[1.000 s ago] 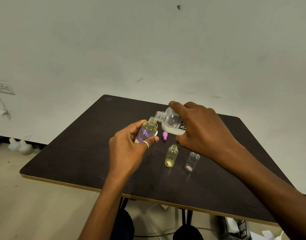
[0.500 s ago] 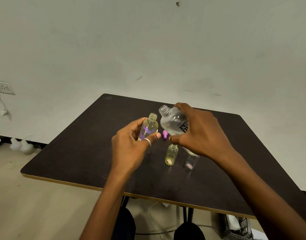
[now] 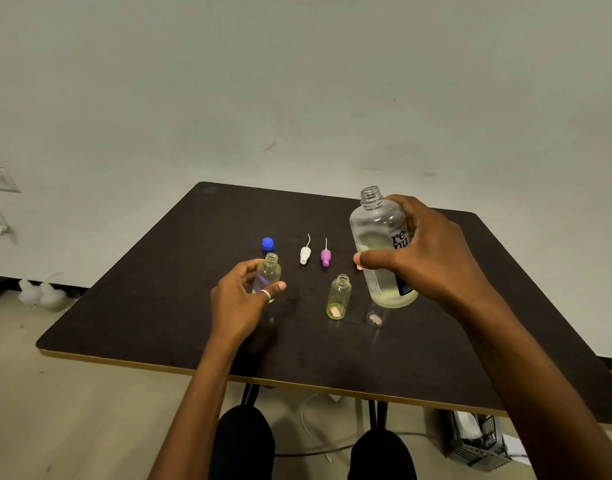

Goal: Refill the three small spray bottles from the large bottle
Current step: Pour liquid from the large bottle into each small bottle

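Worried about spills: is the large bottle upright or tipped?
Upright: the large bottle, held in the right hand, has its open neck pointing up.

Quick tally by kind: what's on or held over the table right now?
Large bottle: 1
Small bottles: 3
Spray tops in view, white and pink: 2
Blue cap: 1
Total: 7
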